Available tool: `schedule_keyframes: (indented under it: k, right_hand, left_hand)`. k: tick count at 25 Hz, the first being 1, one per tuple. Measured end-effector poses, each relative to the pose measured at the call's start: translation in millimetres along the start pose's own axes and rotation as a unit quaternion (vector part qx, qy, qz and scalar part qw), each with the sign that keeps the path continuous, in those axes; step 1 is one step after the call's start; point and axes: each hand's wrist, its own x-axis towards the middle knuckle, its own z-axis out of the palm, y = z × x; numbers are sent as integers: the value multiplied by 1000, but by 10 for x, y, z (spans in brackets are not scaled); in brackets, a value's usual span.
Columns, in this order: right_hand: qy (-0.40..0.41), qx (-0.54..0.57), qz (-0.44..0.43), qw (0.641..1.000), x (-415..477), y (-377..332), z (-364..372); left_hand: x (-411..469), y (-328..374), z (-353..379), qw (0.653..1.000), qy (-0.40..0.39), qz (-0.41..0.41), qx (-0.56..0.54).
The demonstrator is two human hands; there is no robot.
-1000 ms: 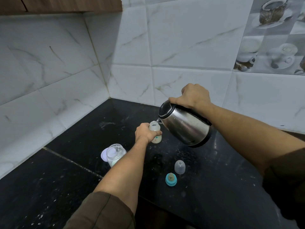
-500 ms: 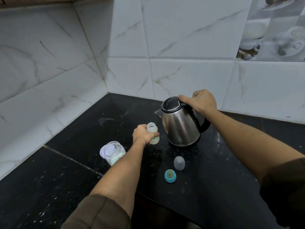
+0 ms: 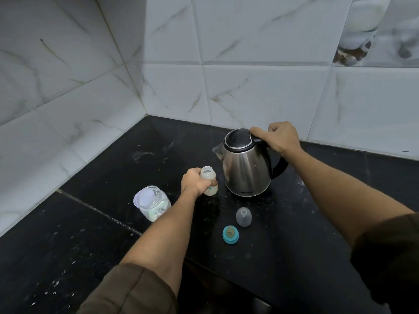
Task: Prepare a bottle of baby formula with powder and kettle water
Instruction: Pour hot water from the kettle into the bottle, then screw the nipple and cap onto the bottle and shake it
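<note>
The small clear baby bottle [image 3: 209, 182] stands upright and uncapped on the black stone counter [image 3: 90, 234], about midway between its back corner and its front edge, with a pale milky fill in its lower part. The left hand [image 3: 195, 181] grasps it, fingers curled round the body. Just to its right, apart from it, the stainless-steel kettle with a black lid and handle [image 3: 247, 171] sits flat on the counter, spout toward the bottle. The right hand [image 3: 281, 138] is clenched round the top of its handle.

With the kettle upright and liquid in the bottle, the water step looks finished or nearly so. What probably follows is closing up: the right hand lets go of the handle and reaches toward the front edge for the teal screw ring with its teat [image 3: 230, 234], which lies near the clear domed cap [image 3: 243, 216]. The ring must seat squarely on the open neck while the left hand steadies the bottle. The glass jar of pale powder [image 3: 154, 203] sits open on the bottle's left.
</note>
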Motion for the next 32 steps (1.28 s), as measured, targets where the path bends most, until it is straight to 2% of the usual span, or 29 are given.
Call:
schedule_keyframes:
  k: [13,17,21,23,27,29,32]
  right_hand:
    - [-44,34,37,998,100,261,-82]
    - [-67,-18,45,997,114,162,-100]
    - [-77,-122,66,987,133,6,-148]
    - [-31,-164,40,985,116,-108,-137]
    - [65,-154,-82,982,21,-469,3]
    - [71,-150,-140,976,-29,-675,131]
    - [24,-148,-207,967,-153,-973,370]
  left_hand:
    - [107,-82,42,1000,-25,-19,-1]
    - [95,-84,32,999,-24,-20,5]
    - [60,-33,-13,999,-35,-15,4]
    - [44,-6,-86,999,-32,-3,-11]
    - [6,20,-324,998,6,40,-57]
    - [-25,30,-455,995,34,68,-72]
    - [-92,23,-640,989,89,105,-62]
